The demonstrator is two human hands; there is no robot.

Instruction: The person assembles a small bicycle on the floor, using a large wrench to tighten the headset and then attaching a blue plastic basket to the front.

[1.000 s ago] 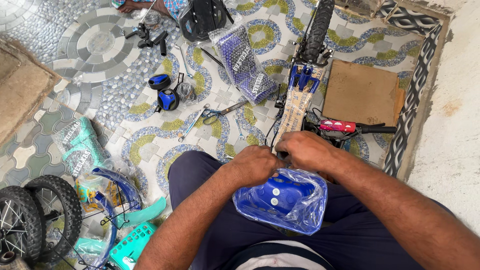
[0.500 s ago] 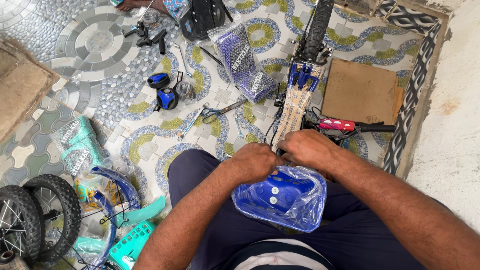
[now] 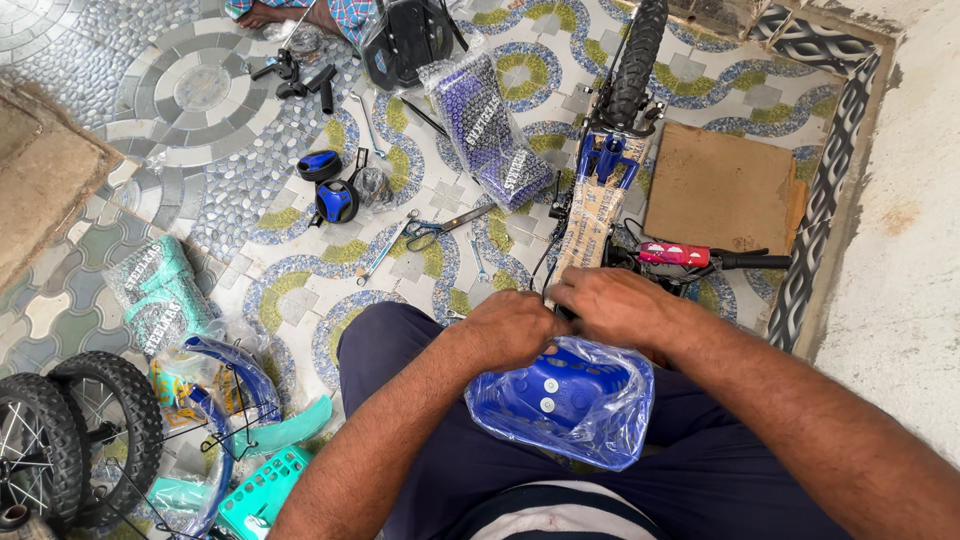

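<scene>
A blue plastic basket in a clear bag (image 3: 570,400) rests on my lap. My left hand (image 3: 510,328) and my right hand (image 3: 612,303) are both closed on the top edge of the bag, fingers pinching the plastic close together. Just beyond my hands lies a small bicycle frame wrapped in brown cardboard (image 3: 592,215), with a blue fork, a black front tyre (image 3: 635,60) and a handlebar with a red-pink grip (image 3: 675,254).
On the patterned tile floor lie scissors (image 3: 435,230), a spanner (image 3: 385,250), blue-black pedals (image 3: 330,185), a wrapped purple part (image 3: 488,128), a black seat (image 3: 405,40), a cardboard sheet (image 3: 720,185), small wheels (image 3: 70,440), teal basket (image 3: 262,492), mudguards. Another person's foot (image 3: 270,12) shows at top.
My hands have shifted slightly on the bag's top edge; the bagged basket stays on my lap. Little else has changed.
</scene>
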